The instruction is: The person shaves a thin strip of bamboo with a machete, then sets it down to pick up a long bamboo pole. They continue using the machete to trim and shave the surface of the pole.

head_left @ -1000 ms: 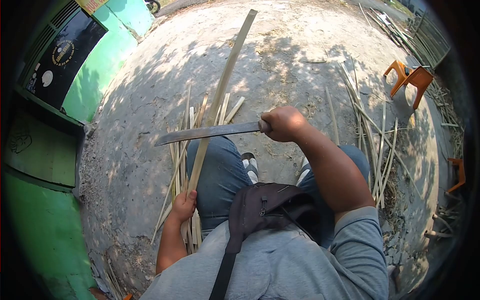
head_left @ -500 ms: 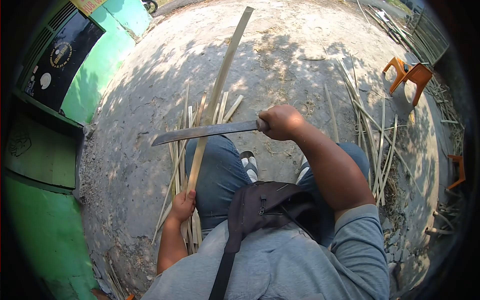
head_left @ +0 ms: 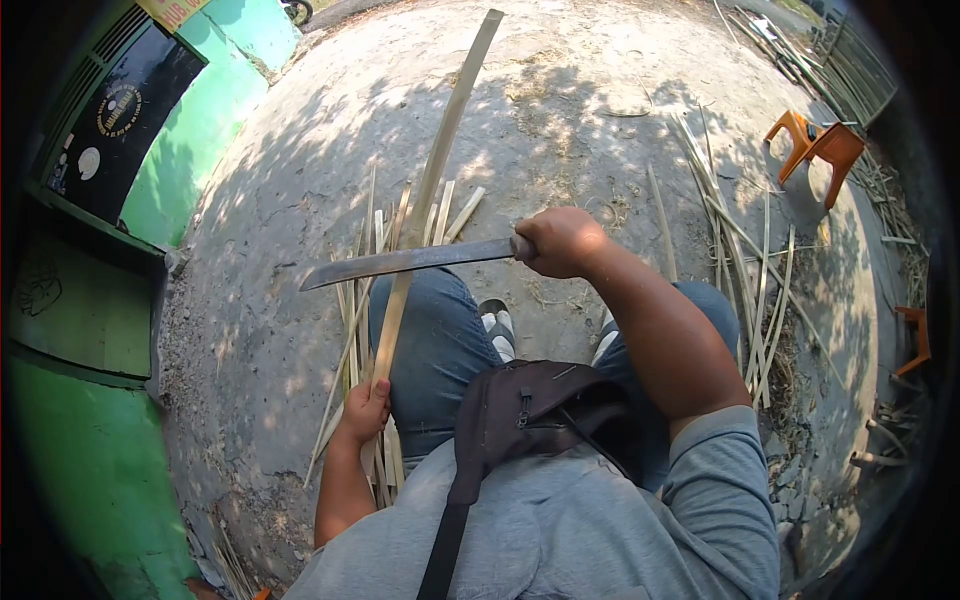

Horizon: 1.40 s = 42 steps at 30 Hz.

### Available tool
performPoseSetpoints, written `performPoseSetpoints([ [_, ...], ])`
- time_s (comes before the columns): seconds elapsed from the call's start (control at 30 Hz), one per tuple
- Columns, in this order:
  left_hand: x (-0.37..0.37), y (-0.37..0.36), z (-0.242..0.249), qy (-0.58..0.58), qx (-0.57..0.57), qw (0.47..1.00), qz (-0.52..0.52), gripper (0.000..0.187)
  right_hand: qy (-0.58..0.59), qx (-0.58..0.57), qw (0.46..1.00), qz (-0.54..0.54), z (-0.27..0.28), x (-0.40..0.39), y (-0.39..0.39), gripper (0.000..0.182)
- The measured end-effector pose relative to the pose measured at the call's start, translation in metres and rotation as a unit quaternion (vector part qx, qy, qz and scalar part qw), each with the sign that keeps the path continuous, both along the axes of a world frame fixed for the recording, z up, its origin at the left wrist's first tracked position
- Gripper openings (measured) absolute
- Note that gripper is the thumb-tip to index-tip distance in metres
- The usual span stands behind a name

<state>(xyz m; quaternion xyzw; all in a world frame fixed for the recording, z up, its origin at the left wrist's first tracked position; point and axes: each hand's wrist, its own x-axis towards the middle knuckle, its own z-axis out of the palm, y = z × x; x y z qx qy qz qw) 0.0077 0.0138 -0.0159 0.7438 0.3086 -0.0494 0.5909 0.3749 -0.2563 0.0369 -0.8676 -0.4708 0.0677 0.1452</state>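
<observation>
My left hand [head_left: 367, 411] is closed around the lower end of a long, flat bamboo strip [head_left: 444, 140], which slants up and away past my knee. In my right hand [head_left: 562, 243] is the handle of a machete [head_left: 410, 261], gripped in a fist. The blade points left and crosses over the strip at about knee height, overlapping it in this view. Several more bamboo strips [head_left: 358, 340] lie on the ground beside my left leg, partly hidden behind the held strip and my hand.
More bamboo strips [head_left: 745, 240] lie in a pile right of my right knee. An orange plastic stool [head_left: 835, 155] stands at the far right. To the left is a green wall [head_left: 80, 470]. A dark bag [head_left: 540, 410] rests across my lap.
Both hands, the machete and the strip hold almost the same position. The blade and the strip's far end have shifted very slightly left in view.
</observation>
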Motion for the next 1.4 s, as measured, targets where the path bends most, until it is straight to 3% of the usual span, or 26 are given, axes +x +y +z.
performPoseSetpoints([
  [1.4,-0.0013,0.0028,-0.0054,0.003,0.012,1.0,0.003,0.06,0.015,0.014,1.0,-0.005,-0.0055,0.0003,0.0013,0.02],
])
